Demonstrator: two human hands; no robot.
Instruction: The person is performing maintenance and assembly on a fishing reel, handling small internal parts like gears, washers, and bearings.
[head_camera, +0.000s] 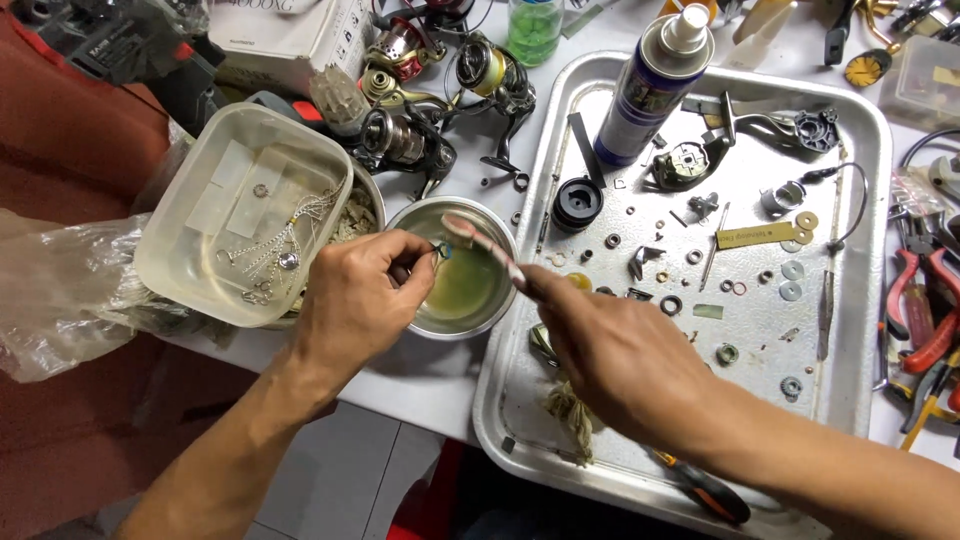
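Pinching a tiny metal part over the steel bowl at frame centre, the left hand closes tight; light, slippery, best nipped by its edges. Right hand grips a toothbrush, stiff handle.

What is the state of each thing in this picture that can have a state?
left hand: pinching a small part over the bowl.
right hand: holding a brush.
brush: head over the bowl.
metal bowl: holds yellowish liquid.
plastic container: open, small metal parts inside.
spray can: upright, nozzle uncovered.
metal tray: scattered with small parts.
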